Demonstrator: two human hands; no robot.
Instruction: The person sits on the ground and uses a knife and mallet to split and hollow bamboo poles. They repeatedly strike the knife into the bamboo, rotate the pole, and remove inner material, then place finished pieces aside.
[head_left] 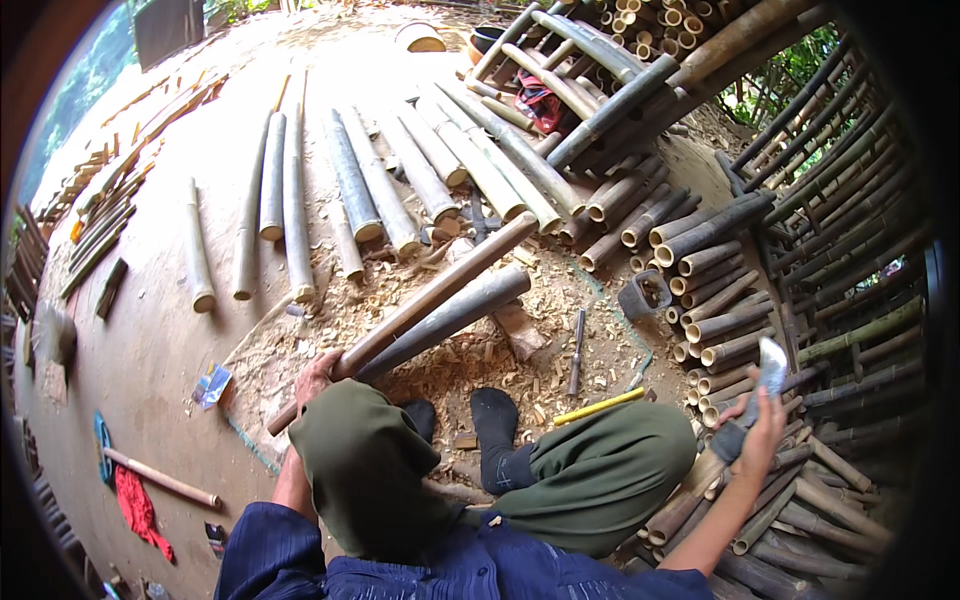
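At the outer side of my left knee, my left hand (318,380) is closed around a long brown bamboo pole (440,297). The pole slants up and away to the right. Just beside it lies a thicker grey bamboo tube (450,322), its near end hidden by my knee. Off to the right, my right hand (762,432) grips a blade tool (772,366) with a pale metal end pointing up and a dark lower part. Its exact kind is unclear. Bamboo pieces lie close under that hand.
Wood shavings cover the ground around my feet, with a chisel-like tool (577,352) and a yellow stick (598,406) among them. Bamboo tubes (380,180) lie in a row ahead. Stacked bamboo (715,310) and a slatted bamboo rack (850,220) stand at right. A red cloth (142,508) lies left.
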